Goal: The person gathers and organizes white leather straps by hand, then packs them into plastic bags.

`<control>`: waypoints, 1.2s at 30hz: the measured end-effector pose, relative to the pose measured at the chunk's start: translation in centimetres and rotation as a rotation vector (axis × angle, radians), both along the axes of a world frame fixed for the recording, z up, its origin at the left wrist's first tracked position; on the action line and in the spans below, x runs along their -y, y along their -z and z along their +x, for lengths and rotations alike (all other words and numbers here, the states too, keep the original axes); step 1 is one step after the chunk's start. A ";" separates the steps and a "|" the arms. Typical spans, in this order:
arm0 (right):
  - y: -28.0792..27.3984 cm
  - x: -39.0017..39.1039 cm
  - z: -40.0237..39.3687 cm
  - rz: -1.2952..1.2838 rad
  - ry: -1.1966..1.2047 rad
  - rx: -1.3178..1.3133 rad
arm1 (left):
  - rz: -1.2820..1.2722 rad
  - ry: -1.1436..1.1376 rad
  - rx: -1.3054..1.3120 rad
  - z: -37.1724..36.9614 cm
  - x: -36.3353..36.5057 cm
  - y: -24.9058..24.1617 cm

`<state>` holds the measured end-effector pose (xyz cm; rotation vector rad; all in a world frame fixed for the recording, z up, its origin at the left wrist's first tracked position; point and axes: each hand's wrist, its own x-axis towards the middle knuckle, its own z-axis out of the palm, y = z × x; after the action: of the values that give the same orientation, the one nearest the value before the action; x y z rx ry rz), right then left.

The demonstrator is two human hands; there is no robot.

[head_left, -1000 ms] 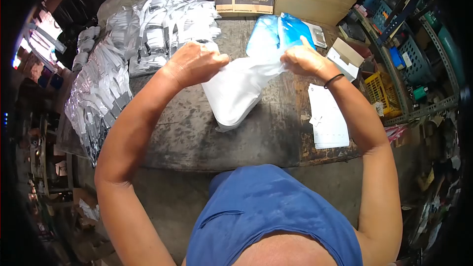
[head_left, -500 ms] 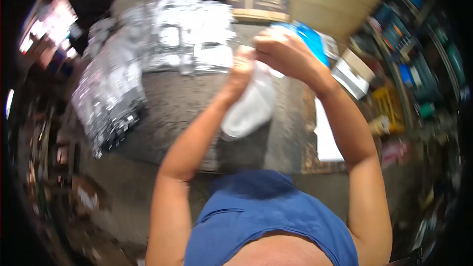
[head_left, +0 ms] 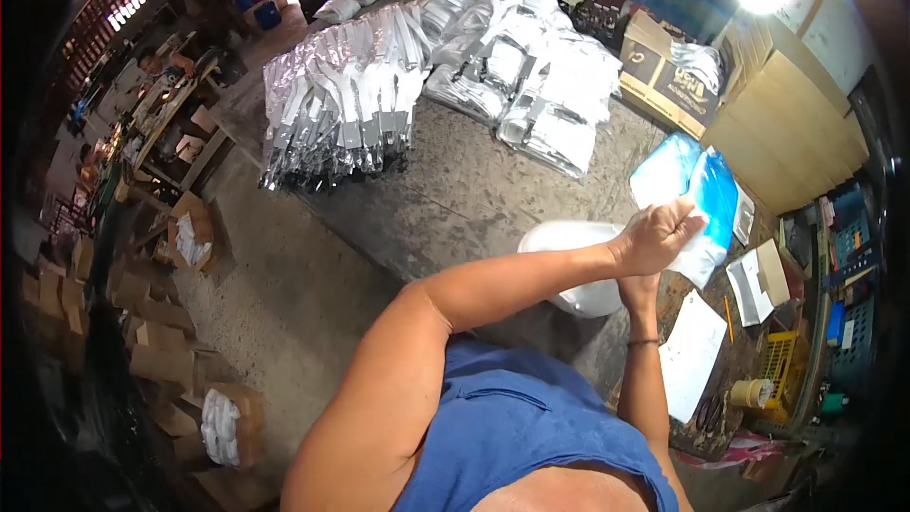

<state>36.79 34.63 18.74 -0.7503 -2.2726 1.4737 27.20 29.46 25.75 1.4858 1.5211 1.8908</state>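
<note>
My left hand is closed at the right part of the dark table, with its forearm stretched across from the left. A rounded white bag lies partly under that forearm, and its narrow end runs into the closed fingers. Just below, my right hand is mostly hidden behind the left one, so its fingers do not show. Beyond the knuckles lies a blue and white plastic pack, very near the left fingertips.
Silvery wrapped packs and clear packs cover the far side. A printed carton stands behind. White paper, a pencil and a yellow crate are at right. Open boxes and a person are at left.
The view has swung left, so the table and packs sit differently in it. My hands are now lower and farther right in view, and the left forearm crosses over the white bag.
</note>
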 end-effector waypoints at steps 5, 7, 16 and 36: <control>1.1 -5.6 -1.5 0.894 -0.170 -0.327 | 0.147 0.135 -0.175 -6.3 3.9 -3.5; -4.6 -3.8 -2.1 0.761 -0.230 -0.317 | -0.124 0.247 0.089 -10.4 7.4 -4.7; -14.7 -0.7 -5.5 0.977 -0.436 -0.303 | -0.267 0.134 -0.272 -10.0 5.1 4.4; -11.9 0.2 -2.4 0.718 -0.202 -0.031 | 0.093 0.226 -0.827 -5.4 1.8 -10.8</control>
<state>34.36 34.46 30.61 -0.2808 -2.6386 0.6192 21.84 27.62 36.57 2.5522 1.4512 1.2736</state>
